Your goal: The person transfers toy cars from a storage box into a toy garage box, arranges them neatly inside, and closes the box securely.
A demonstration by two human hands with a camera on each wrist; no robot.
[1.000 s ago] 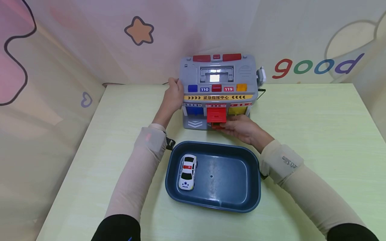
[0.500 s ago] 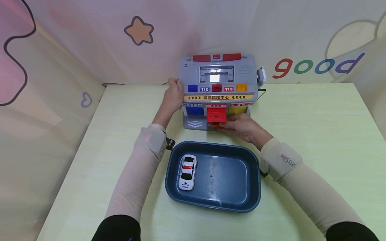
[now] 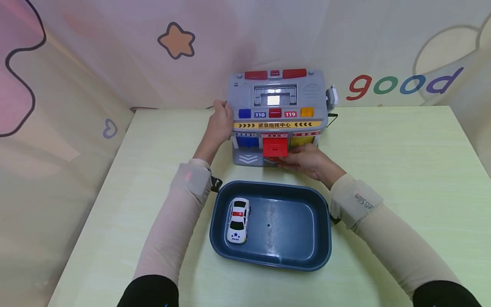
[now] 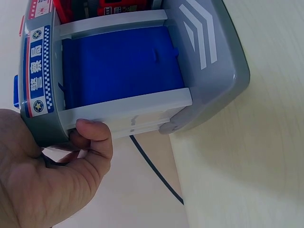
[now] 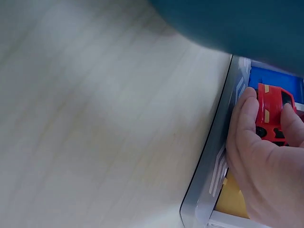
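A grey toy rescue station (image 3: pixel 241 91) stands at the table's back edge. My left hand (image 3: pixel 220 123) grips its left side, fingers curled round the edge beside the blue door (image 4: pixel 121 66). My right hand (image 3: pixel 308 163) is at the middle bay, under the raised red door (image 3: pixel 275 147). In the right wrist view it holds a red toy car (image 5: pixel 270 107) between thumb and fingers. That door hides most of the car in the head view. The yellow door (image 5: pixel 231 197) is beside the right hand.
A dark blue tray (image 3: pixel 270 264) lies in front of the station, between the forearms. Inside it, at the left, rests a white toy police car (image 3: pixel 238 221). A dark cord (image 4: pixel 156 168) runs behind the station. A printed curtain (image 3: pixel 284 38) hangs at the back.
My right hand has moved slightly forward, and the red toy car has gone deeper under the raised red door. My left hand keeps its place on the station.
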